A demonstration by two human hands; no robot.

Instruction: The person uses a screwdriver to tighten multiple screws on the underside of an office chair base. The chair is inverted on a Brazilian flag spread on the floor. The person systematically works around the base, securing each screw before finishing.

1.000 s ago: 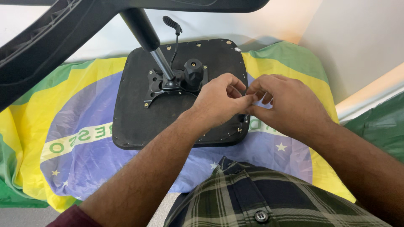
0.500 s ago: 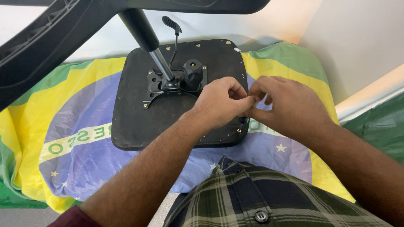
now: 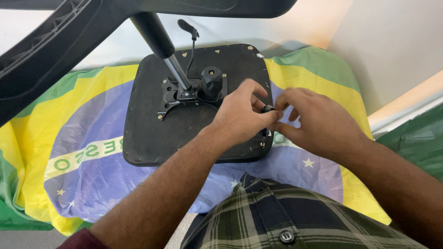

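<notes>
— What sits between the fingertips?

— A small black round screw-like part (image 3: 267,109), pinched by the left hand (image 3: 242,113) between thumb and forefinger. The right hand (image 3: 318,122) meets it from the other side, its fingertips closed on the same piece.

— And just under the fingers?

— The right edge of a black, square, upturned chair seat (image 3: 152,133); the part is held right above that edge.

— Farther out?

— Left of the fingers, a black metal mounting plate (image 3: 177,97) bolted mid-seat, with a black round knob (image 3: 211,80), a grey gas-lift column (image 3: 177,74) and a thin black lever (image 3: 188,28). Beneath everything, a green, yellow and blue flag cloth (image 3: 83,152). Nearest the camera, a plaid shirt (image 3: 277,216).
</notes>
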